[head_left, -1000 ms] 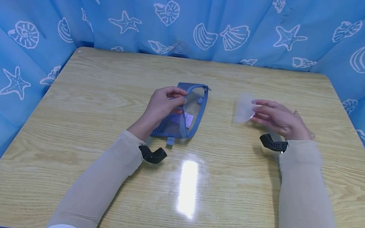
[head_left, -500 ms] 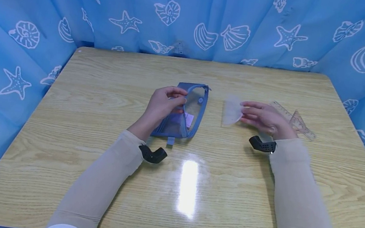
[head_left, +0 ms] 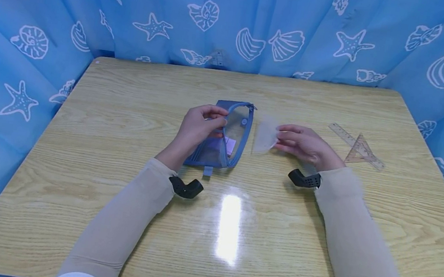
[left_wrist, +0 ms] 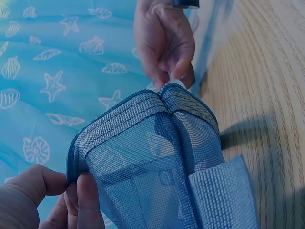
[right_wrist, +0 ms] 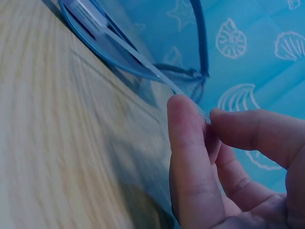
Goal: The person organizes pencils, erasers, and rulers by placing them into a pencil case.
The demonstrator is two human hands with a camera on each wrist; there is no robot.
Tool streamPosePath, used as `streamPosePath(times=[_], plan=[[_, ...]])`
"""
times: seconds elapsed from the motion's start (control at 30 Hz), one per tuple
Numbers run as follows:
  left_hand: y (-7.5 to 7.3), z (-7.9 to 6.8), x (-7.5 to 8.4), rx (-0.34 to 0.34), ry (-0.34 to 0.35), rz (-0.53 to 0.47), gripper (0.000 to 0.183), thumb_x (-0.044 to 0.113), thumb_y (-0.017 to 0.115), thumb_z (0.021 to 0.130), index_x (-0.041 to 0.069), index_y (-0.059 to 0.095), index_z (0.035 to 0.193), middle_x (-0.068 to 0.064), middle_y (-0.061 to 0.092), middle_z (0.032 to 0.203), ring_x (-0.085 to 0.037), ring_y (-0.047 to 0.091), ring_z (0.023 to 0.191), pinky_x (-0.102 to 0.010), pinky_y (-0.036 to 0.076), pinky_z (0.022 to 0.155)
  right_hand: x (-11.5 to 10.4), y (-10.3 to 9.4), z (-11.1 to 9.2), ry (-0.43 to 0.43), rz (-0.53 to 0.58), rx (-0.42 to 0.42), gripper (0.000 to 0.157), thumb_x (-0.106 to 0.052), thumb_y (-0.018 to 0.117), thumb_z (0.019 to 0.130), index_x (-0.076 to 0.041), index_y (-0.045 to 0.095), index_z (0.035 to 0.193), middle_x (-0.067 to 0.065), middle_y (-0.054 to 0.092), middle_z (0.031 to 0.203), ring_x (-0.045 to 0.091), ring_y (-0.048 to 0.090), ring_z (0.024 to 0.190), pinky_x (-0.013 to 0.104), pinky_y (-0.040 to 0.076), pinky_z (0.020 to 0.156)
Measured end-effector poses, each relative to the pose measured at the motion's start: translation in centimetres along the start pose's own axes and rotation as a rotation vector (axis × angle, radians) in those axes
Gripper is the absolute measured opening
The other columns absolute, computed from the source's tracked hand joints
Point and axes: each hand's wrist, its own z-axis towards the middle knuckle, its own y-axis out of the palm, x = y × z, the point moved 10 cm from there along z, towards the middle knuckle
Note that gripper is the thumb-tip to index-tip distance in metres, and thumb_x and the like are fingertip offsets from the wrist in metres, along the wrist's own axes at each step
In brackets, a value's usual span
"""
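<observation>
Left hand: pinching blue mesh pouch. Right hand, at three o'clock from pouch: pinching clear sheet (I can barely trace its edges). Purple item inside: partly hidden.

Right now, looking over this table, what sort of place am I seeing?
Probably an indoor desk space, though the room beyond is hidden. A wood-grain table has a blue seashell curtain round its far edge and sides, with a mesh pouch and clear ruler on it.

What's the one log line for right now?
left hand: pinches edge of open mesh pouch; right hand: pinches thin clear piece; ruler and triangle: overlapping on table
</observation>
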Motion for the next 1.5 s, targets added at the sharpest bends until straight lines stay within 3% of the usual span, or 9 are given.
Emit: streamPosePath(times=[0.5, 0.87, 1.5], plan=[[-0.1, 0.0, 0.1, 0.006, 0.004, -0.023, 0.025, 0.009, 0.066, 0.091, 0.003, 0.069, 0.115, -0.005, 0.06, 0.097, -0.017, 0.061, 0.081, -0.027, 0.062, 0.07, 0.9, 3.0, 0.5, 0.003, -0.027, -0.033, 0.02, 0.004, 0.045, 0.1, 0.003, 0.042, 0.12, 0.01, 0.06, 0.096, 0.016, 0.07, 0.084, 0.022, 0.059, 0.082], [-0.1, -0.1, 0.2, 0.007, 0.005, -0.013, 0.024, 0.01, 0.066, 0.091, 0.005, 0.069, 0.114, -0.005, 0.06, 0.097, -0.018, 0.061, 0.081, -0.028, 0.062, 0.07, 1.1, 3.9, 0.9, -0.009, -0.068, -0.042, 0.031, 0.005, 0.047, 0.099, 0.008, 0.039, 0.129, 0.011, 0.057, 0.101, 0.016, 0.069, 0.086, 0.024, 0.058, 0.086], [0.1, 0.1, -0.1, 0.017, -0.014, 0.006, 0.026, 0.011, 0.067, 0.091, 0.005, 0.069, 0.116, -0.006, 0.061, 0.099, -0.02, 0.062, 0.086, -0.029, 0.062, 0.071, 1.7, 6.4, 2.6, -0.035, -0.126, -0.019, 0.044, 0.002, 0.047, 0.101, 0.015, 0.036, 0.141, 0.006, 0.065, 0.098, 0.011, 0.07, 0.085, 0.022, 0.059, 0.082]])
